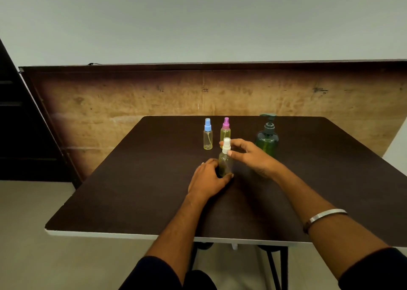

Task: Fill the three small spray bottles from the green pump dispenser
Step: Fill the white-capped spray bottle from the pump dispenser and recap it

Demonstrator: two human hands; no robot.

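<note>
My left hand [207,178] wraps the lower body of the white-capped spray bottle [225,160], a small clear plastic cylinder standing upright on the dark, matte worktop [132,179]. My right hand [248,154] pinches its white cap between thumb and fingers [230,152]. My left palm hides the bottle's base, so its fill level is hard to judge. Behind it stand the blue-capped spray bottle [208,136] and the pink-capped spray bottle [225,130], both with yellowish liquid; the pink one is partly covered by the white cap. The green pump dispenser [267,137], translucent and round-shouldered, stands to the right, just beyond my right hand. A smooth metal bangle [326,215] rings my right forearm.
</note>
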